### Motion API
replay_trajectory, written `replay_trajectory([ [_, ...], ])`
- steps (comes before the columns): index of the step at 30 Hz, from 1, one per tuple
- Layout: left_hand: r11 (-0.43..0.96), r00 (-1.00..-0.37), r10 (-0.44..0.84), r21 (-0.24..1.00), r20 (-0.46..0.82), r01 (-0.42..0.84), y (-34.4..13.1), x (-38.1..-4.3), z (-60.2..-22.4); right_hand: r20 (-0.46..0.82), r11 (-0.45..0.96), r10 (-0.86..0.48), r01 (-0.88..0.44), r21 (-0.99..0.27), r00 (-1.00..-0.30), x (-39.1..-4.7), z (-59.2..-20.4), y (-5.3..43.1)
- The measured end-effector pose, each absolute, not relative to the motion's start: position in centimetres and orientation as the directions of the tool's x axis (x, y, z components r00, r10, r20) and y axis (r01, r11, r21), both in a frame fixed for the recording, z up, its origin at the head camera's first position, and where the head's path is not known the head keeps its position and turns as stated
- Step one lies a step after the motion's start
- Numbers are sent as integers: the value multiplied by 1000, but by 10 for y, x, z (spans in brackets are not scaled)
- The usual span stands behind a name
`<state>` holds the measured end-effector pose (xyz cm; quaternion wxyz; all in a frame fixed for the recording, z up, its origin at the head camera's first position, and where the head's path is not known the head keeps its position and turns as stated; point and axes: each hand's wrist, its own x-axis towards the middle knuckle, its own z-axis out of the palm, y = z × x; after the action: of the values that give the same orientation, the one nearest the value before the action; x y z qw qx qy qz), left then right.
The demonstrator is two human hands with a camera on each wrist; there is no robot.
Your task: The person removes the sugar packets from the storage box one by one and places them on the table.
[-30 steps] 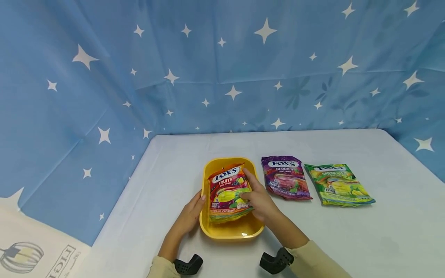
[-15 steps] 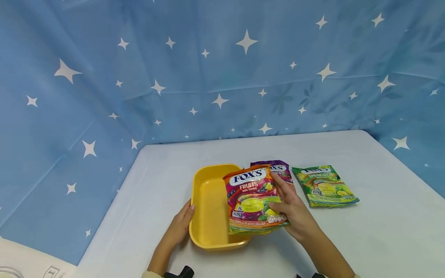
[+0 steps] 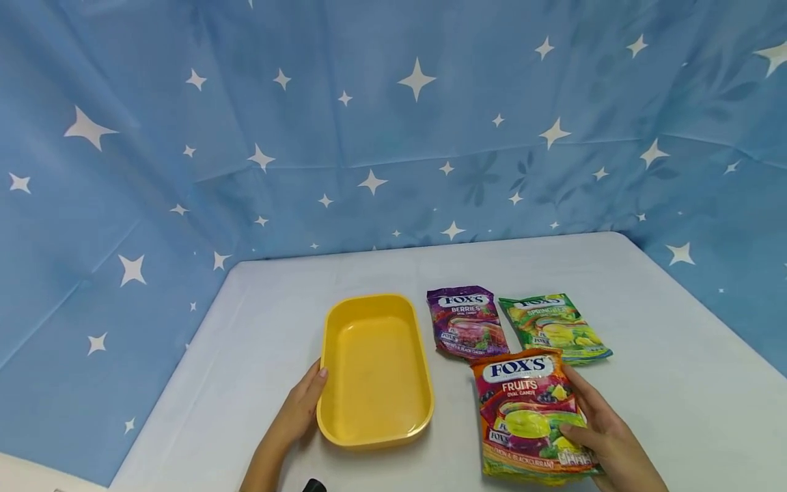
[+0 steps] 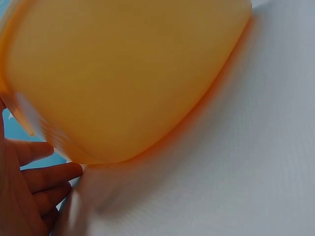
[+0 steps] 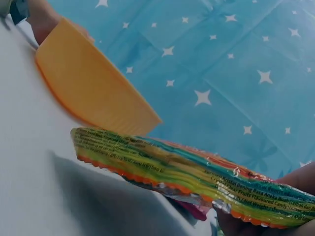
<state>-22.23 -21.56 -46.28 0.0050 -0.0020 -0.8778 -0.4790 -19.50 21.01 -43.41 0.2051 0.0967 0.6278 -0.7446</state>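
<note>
My right hand (image 3: 605, 437) grips a red and orange bag of Fox's Fruits oval candy (image 3: 525, 417) by its right side, thumb on the front. In the right wrist view the bag's printed bottom edge (image 5: 147, 164) shows above the table, a shadow beneath it. My left hand (image 3: 298, 406) rests against the left side of a yellow plastic tub (image 3: 424, 383), which has nothing in it. In the left wrist view its fingers (image 4: 54, 174) lie fairly straight, touching the tub's outer wall (image 4: 133, 83).
A purple bag of Fox's Berries (image 3: 467, 324) and a green bag of Fox's Spring Tea (image 3: 556, 328) lie on the white table (image 3: 277, 307), right of the tub. Behind the table hangs a blue curtain (image 3: 344, 137) with white stars.
The right hand has lifted the Fruits candy bag out of the tub and carried it right, in front of the other two bags. The left hand has stayed at the tub's side.
</note>
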Motion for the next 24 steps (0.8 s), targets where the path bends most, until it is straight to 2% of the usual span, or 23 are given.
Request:
replay_trajectory([
  [5,531,-1000,0,847,5,4,-215,-223,-464,-435,-36,-137,443,-896,-890,-194,-440,212],
  [11,537,-999,23,842,47,52,-216,-225,-463,-421,126,-97,409,-904,-902,-197,-442,213],
  [17,538,-999,24,842,35,43,-216,-224,-462,-414,258,-86,382,-888,-906,-198,-442,213],
  [24,529,-1000,20,848,1,11,-217,-224,-460,-395,304,-85,353,-885,-915,-198,-446,214],
])
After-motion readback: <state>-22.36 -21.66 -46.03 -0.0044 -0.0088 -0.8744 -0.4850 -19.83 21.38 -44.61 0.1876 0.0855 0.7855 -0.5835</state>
